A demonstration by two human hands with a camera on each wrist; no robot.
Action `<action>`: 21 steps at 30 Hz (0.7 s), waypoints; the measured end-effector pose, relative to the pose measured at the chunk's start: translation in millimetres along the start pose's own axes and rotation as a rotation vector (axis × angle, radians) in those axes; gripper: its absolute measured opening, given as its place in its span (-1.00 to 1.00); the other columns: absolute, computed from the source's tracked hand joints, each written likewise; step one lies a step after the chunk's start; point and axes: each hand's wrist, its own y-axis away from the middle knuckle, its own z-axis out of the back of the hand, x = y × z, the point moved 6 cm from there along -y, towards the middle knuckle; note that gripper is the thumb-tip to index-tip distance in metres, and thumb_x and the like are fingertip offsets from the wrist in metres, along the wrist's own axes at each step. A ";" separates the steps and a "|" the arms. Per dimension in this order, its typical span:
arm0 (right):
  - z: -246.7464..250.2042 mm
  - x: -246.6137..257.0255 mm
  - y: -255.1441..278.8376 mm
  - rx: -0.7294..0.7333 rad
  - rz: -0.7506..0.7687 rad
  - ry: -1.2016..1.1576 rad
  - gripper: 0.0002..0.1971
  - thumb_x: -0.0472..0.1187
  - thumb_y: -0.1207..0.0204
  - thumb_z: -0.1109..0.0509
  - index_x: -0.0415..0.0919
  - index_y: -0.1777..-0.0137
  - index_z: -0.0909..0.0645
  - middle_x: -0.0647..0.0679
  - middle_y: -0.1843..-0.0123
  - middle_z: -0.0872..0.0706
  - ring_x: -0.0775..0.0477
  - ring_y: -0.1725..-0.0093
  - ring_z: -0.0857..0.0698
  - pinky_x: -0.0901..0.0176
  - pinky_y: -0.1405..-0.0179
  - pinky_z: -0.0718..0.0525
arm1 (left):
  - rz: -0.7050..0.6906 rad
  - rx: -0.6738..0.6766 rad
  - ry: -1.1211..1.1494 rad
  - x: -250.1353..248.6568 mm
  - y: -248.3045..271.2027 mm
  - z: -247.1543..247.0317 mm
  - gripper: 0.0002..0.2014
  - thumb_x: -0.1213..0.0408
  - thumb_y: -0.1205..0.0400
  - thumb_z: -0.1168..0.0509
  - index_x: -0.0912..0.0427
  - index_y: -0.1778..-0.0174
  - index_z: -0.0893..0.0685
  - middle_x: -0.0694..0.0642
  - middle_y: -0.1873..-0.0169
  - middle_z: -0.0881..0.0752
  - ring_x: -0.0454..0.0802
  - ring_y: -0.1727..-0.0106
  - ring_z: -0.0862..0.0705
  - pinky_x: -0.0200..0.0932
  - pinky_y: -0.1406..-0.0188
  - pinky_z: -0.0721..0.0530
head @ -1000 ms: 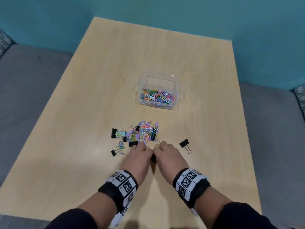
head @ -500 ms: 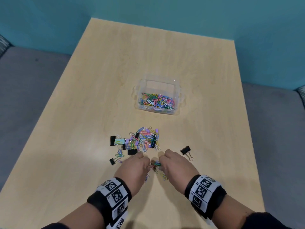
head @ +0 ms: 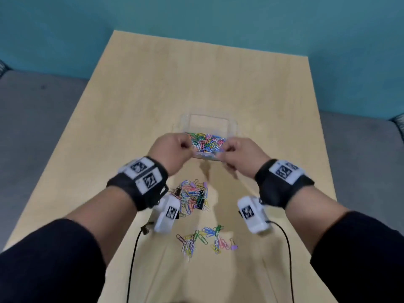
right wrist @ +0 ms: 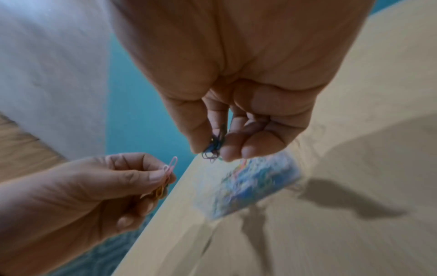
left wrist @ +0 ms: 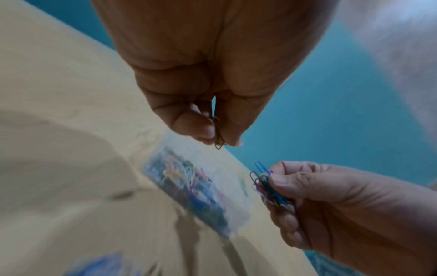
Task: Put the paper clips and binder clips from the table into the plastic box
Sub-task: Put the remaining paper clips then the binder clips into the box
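Observation:
The clear plastic box [head: 208, 122] stands mid-table with coloured paper clips [head: 206, 142] inside. Both hands hover just in front of it, above the table. My left hand [head: 175, 149] pinches a few paper clips [left wrist: 218, 142], pink and yellow ones [right wrist: 169, 177] in the right wrist view. My right hand [head: 237, 153] pinches a bunch of blue and dark paper clips [right wrist: 212, 149], which also show in the left wrist view as a bunch [left wrist: 267, 186]. A pile of paper clips and black binder clips [head: 193, 196] lies nearer me. A smaller scatter of clips [head: 205, 239] lies closer still.
The wooden table [head: 135, 106] is ringed by grey floor and a teal wall. A small pink binder clip [head: 234, 246] lies at the right end of the near scatter. Black cables [head: 133, 254] hang from the wrist cameras over the table's near part.
Both hands have lifted off the table from beside the pile and moved forward to the box, each carrying pinched paper clips. A scatter of clips now lies near the front edge.

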 end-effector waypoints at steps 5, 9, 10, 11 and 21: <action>9.3 17.0 -37.6 -0.132 0.005 0.000 -0.85 -0.18 -0.41 -0.52 -0.14 0.27 -0.60 -0.06 0.43 -0.64 -0.11 0.45 -0.61 -0.11 0.28 -0.65 | -0.026 -0.047 -0.039 -20.5 -34.5 -0.5 -0.92 0.20 -0.48 -0.44 0.11 0.21 -0.71 0.01 0.41 -0.67 0.14 0.30 -0.69 0.08 0.16 -0.73; 8.4 16.8 -17.6 -0.228 0.053 0.231 -0.73 -0.04 -0.50 -0.41 -0.11 -0.15 -0.64 -0.04 0.06 -0.70 -0.09 0.11 -0.66 0.09 0.04 -0.60 | -0.020 -0.100 0.006 -6.1 -13.5 3.9 -0.78 0.19 -0.52 -0.39 0.11 -0.06 -0.72 0.10 0.19 -0.74 0.16 0.23 -0.72 0.04 0.07 -0.71; 4.2 14.7 -5.1 -0.238 0.083 0.302 -0.75 -0.07 -0.53 -0.37 -0.12 -0.16 -0.63 -0.04 0.04 -0.70 -0.08 0.08 -0.65 0.10 0.04 -0.59 | -0.012 -0.114 0.009 2.7 -3.2 5.8 -0.79 0.19 -0.52 -0.38 0.10 -0.05 -0.72 0.09 0.19 -0.73 0.13 0.23 -0.72 0.02 0.07 -0.70; -4.0 11.1 7.9 -0.220 0.117 0.355 -0.78 -0.10 -0.54 -0.34 -0.12 -0.14 -0.64 -0.05 0.03 -0.70 -0.10 0.07 -0.65 0.09 0.04 -0.59 | 0.001 -0.122 -0.020 12.1 8.1 6.7 -0.81 0.18 -0.53 -0.37 0.08 -0.04 -0.72 0.06 0.20 -0.73 0.09 0.23 -0.72 -0.03 0.08 -0.69; -104.3 -30.0 76.7 0.016 0.186 0.778 -0.61 0.14 -0.53 -0.34 -0.13 -0.17 -0.45 -0.07 -0.06 -0.55 -0.17 -0.04 -0.54 0.06 0.15 -0.41 | 0.086 -0.049 -0.339 70.8 110.9 -20.8 -0.89 0.14 -0.58 -0.26 0.05 0.15 -0.65 0.05 0.18 -0.57 0.08 0.19 -0.62 -0.01 0.20 -0.62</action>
